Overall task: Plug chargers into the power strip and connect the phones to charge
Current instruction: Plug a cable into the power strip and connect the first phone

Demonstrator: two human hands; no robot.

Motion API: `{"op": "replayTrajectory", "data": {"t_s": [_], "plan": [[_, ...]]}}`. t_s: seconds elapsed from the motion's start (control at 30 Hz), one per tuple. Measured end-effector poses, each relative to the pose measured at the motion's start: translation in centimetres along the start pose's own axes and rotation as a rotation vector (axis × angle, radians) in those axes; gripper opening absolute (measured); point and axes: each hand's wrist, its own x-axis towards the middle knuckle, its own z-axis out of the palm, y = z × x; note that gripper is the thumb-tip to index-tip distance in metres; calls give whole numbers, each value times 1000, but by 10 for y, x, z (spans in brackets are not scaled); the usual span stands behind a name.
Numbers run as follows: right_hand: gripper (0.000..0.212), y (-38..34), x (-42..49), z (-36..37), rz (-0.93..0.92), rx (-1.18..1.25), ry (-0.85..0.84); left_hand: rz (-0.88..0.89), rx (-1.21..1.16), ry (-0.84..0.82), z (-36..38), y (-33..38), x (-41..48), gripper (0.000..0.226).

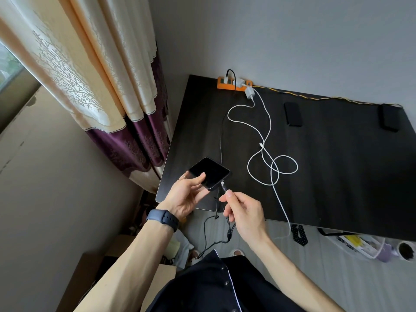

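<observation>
My left hand [188, 194] grips a black phone [209, 173] above the near left corner of the dark table [337, 176]. My right hand [244, 212] pinches the black braided cable [226, 192] just behind its connector, whose tip sits at the phone's bottom port. An orange power strip [233, 83] lies against the wall at the back, with a black plug and two white chargers [248, 92] in it. Two white cables [267, 154] loop across the table, one loose connector lying free mid-table. Two more black phones [292, 114] [389, 118] lie near the back edge.
A cream and purple curtain [101, 86] hangs left of the table. Cardboard boxes [94, 273] stand on the floor at lower left. Under the table's right front edge are a plastic bag with items [360, 244] and a cup [406, 249]. A yellow-black cord [315, 97] runs along the wall.
</observation>
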Motion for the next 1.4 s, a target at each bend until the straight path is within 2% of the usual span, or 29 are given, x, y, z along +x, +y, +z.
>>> {"op": "replayTrajectory", "data": {"t_s": [0.27,0.47,0.8,0.87,0.93,1.0,1.07,1.13,1.3,1.4], "plan": [[33,0,1,-7,61,-30,-5,51,62,-44,-1,0,2,86],[33,1,0,-8,124,-48,-14,173,255,-126,-6,2,4,88],[33,17,6,7,101,-85,-39,285,412,-54,-15,0,6,89],[33,23,11,9,127,-72,-138,275,487,-28,-22,9,10,89],[31,28,21,11,164,-178,-358,256,693,-5,-30,23,15,89],[27,36,35,11,147,-465,-556,255,998,0,-40,36,22,90],[28,45,53,9,144,-696,-615,240,1245,28,-48,44,32,90],[29,54,70,6,162,-774,-597,227,1430,108,-55,48,44,91],[53,86,102,8,157,-905,-547,154,1520,239,-80,38,77,91],[65,105,114,20,164,-935,-579,155,1427,291,-92,24,101,86]]}}
